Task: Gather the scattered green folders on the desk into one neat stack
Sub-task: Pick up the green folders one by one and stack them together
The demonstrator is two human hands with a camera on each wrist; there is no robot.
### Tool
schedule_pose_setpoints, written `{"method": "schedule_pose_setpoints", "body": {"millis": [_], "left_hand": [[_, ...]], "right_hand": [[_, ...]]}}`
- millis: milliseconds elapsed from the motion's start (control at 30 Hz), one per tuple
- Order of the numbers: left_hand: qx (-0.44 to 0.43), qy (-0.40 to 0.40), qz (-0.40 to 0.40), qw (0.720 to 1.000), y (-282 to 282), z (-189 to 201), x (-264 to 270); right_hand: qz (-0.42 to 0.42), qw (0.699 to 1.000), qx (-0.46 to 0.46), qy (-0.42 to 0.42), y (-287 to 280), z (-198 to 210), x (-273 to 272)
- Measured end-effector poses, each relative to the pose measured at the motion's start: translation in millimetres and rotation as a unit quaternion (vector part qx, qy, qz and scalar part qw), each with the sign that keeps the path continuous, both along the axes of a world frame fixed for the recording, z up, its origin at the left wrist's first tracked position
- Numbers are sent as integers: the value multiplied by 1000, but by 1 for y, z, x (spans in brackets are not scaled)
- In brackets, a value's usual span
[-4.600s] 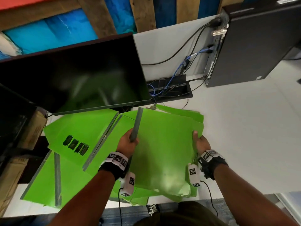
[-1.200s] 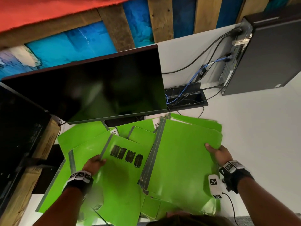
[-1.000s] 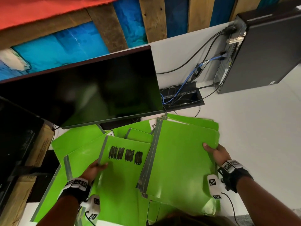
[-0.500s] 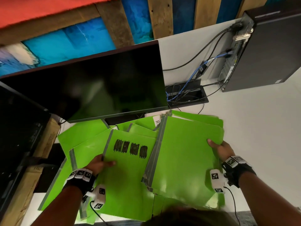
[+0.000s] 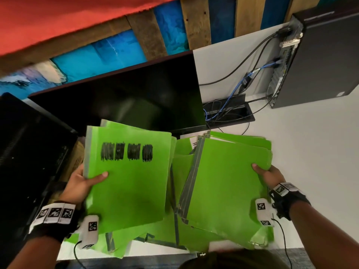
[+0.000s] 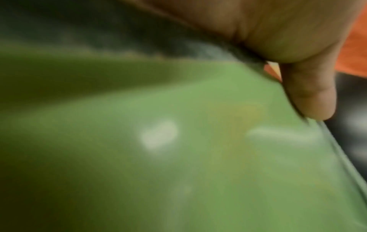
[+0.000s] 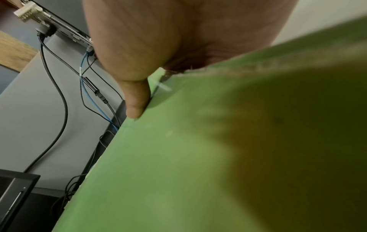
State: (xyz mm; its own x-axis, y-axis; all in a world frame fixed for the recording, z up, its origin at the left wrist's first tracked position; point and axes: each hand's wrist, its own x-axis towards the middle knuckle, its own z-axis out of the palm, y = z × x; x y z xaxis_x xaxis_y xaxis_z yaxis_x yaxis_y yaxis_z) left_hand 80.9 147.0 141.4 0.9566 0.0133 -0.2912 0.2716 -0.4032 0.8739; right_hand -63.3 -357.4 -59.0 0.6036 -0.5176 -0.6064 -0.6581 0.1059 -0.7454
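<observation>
Two hands are each pinching green folders. Left hand [image 5: 81, 181] pinches the spine edge of a marked folder [image 5: 126, 177], thumb on its cover and fingers beneath, lifted clear of the desk [image 5: 310, 152] and tilted in front of the monitor [image 5: 126, 101]; another folder edge shows behind it. Right hand [image 5: 269, 176] pinches the right edge of the gathered stack [image 5: 227, 183], thumb on top, grey spines fanned along its left side. Loose folders [image 5: 155, 235] lie beneath and between the two, overhanging the near desk edge. Risks, as I judge them: the lifted folder is held by one edge only, so it may sag or slip as it swings over; setting it down could push the fanned spines further askew; the overhanging loose folders could slide off the desk if dragged.
</observation>
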Motion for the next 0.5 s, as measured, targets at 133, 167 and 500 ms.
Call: {"method": "schedule_pose_setpoints", "body": {"millis": [133,167,500], "left_hand": [[-105,-51,-25,993,-39,17,-7],[-138,-53,-25,989,-55,17,-7],[-28,0,-125,992,-205,-57,-14]], "right_hand": [[-2,1000,2,-2,0,2,0],[-2,1000,2,0,0,3,0],[23,999,20,-12,-4,2,-4]]}}
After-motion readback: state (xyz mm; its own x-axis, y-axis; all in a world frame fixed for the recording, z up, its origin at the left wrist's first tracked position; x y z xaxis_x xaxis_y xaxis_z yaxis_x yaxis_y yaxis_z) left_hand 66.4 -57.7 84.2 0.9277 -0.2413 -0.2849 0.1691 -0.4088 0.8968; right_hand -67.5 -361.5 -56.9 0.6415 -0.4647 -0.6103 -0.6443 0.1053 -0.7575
